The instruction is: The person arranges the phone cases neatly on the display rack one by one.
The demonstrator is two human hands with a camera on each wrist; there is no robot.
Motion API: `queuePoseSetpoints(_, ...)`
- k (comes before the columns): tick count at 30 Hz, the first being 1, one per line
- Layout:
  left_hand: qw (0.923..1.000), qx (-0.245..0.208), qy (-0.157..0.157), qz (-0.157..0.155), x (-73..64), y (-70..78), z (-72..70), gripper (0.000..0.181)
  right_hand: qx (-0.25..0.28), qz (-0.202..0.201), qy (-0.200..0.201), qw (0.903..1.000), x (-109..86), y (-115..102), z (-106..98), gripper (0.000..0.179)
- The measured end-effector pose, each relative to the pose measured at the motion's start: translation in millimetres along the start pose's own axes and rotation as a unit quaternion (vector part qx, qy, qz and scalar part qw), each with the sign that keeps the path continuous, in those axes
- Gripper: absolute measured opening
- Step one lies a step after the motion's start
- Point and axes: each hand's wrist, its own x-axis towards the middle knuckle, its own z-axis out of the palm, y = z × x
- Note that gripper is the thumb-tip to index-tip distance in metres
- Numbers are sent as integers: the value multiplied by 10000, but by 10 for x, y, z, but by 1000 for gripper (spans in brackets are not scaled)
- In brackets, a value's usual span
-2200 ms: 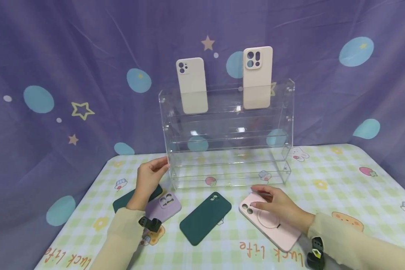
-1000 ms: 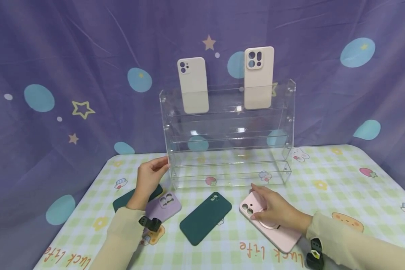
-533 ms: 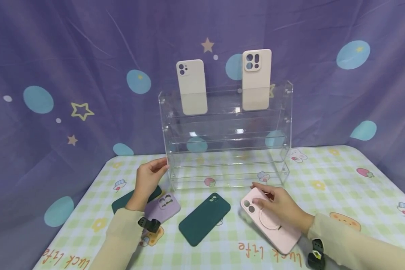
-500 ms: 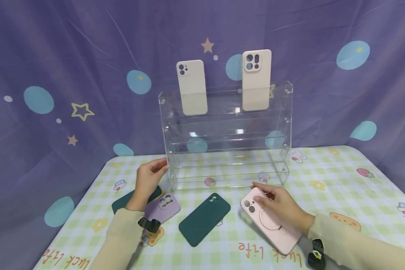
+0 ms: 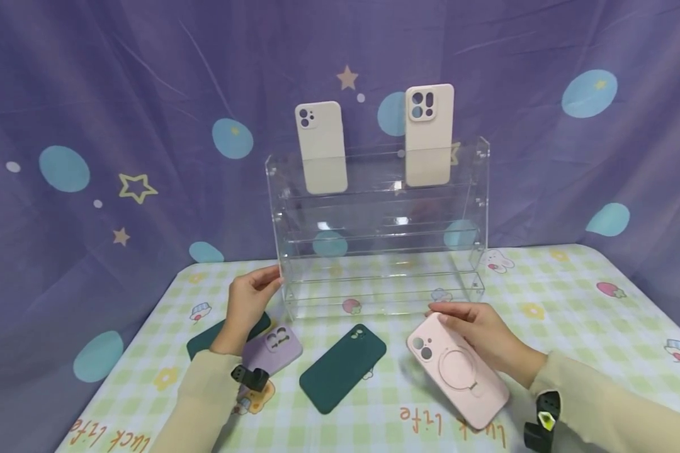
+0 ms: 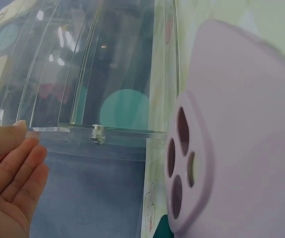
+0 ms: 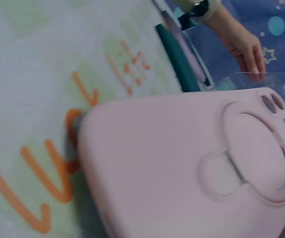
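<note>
My right hand (image 5: 483,328) grips a pink phone case (image 5: 471,397) by its upper right edge, thumb on the back face and fingers behind. The case's camera end is raised off the table, and a ring stand lies folded on its back. In the right wrist view this pink case (image 7: 157,158) fills the lower right. My left hand (image 5: 250,303) pinches the left side panel of a clear acrylic display rack (image 5: 382,234). In the left wrist view, the thumb and fingertips of the left hand (image 6: 14,171) meet at that panel's edge.
On the rack's top tier lean a white phone case (image 5: 324,148) and a cream phone case (image 5: 430,141). A dark green case (image 5: 342,371) lies on the checked tablecloth (image 5: 549,327) in front. A lilac case (image 5: 280,353) and another green case (image 5: 206,336) lie beneath my left forearm.
The pink phone case has come up from lying flat to tilted, its camera end lifted. My right hand has shifted from over its face to its upper right edge. The left hand stays put.
</note>
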Motion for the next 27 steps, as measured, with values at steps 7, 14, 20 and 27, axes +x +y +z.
queuePoseSetpoints(7,10000,97,-17,12,-10,-9,0,26,720,-286,-506,9957,7,-193,-86,28)
queuePoseSetpoints(14,9999,142,-30,16,-6,-4,-15,26,1207,-798,-365,9888,180,-584,-157,32)
queuePoseSetpoints(20,9999,96,-36,-22,6,11,-15,26,1532,-1067,195,9822,341,-1028,-130,25)
queuePoseSetpoints(27,10000,37,-43,-49,-2,1,-2,26,2002,-1497,538,9668,577,-1398,-98,20)
